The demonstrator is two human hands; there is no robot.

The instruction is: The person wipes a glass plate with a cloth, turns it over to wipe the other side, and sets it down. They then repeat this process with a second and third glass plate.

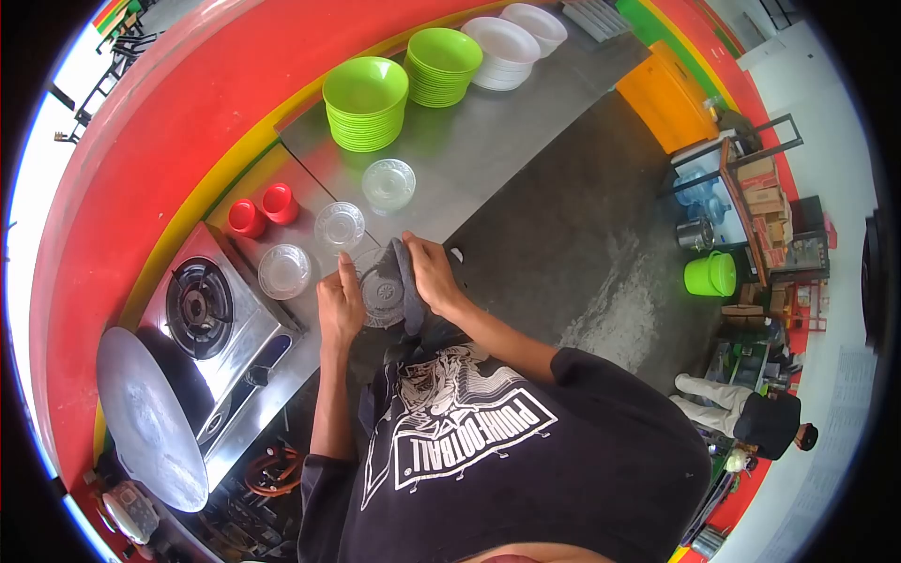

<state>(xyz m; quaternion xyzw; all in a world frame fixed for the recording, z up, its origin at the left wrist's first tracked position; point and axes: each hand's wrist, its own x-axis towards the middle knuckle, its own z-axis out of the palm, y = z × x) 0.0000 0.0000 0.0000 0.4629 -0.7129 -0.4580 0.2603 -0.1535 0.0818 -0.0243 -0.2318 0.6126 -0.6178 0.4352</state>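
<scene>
My left hand (340, 302) grips the left rim of a clear glass plate (383, 293), held in front of my body by the counter's edge. My right hand (432, 274) is closed around a dark grey cloth (409, 287), which is pressed over the plate's right side. Fingers and cloth hide part of the rim. Just beyond, on the metal counter, lie a glass saucer (340, 225) and a glass dish (389, 185) that may be a small stack. Another glass dish (284, 271) is left of my left hand.
Two red cups (247, 219) stand by a gas stove (199, 306) on the left, with a large metal wok lid (150, 422) nearer. Green bowls (366, 89) and white bowls (502, 47) are stacked along the counter (488, 141). Another person (751, 418) stands far right near shelves.
</scene>
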